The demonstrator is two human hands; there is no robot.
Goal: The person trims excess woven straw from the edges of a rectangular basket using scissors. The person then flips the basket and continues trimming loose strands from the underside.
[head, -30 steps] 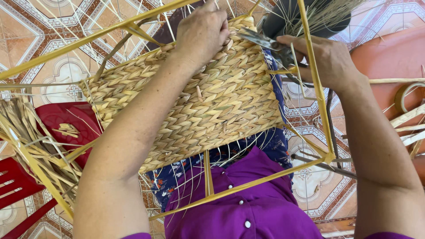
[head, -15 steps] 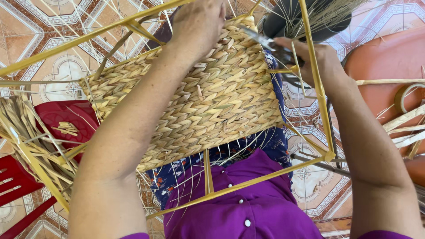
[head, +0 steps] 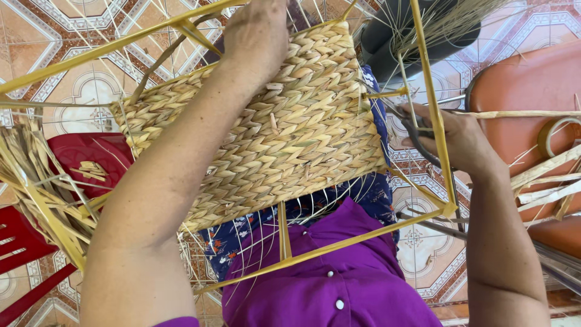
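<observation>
A woven straw basket panel (head: 284,139) is stretched on a yellow rod frame (head: 433,115) that rests over my lap. My left hand (head: 257,33) lies on the far top edge of the weave, fingers curled over it. To the right of the panel, my right hand (head: 451,136) grips a pair of dark scissors (head: 402,118), with the blades pointing toward the panel's right edge. Thin wire ends stick out below the weave.
A bundle of loose straw (head: 36,181) lies at the left over a red plastic stool (head: 85,160). An orange seat (head: 532,85) with a tape roll (head: 560,136) and straw strips is at the right. A dark tube (head: 417,30) holds reeds at the top.
My right hand has come down along the panel's right side with the scissors. The basket and frame sit closer and tilted more. My left hand stays on the top edge.
</observation>
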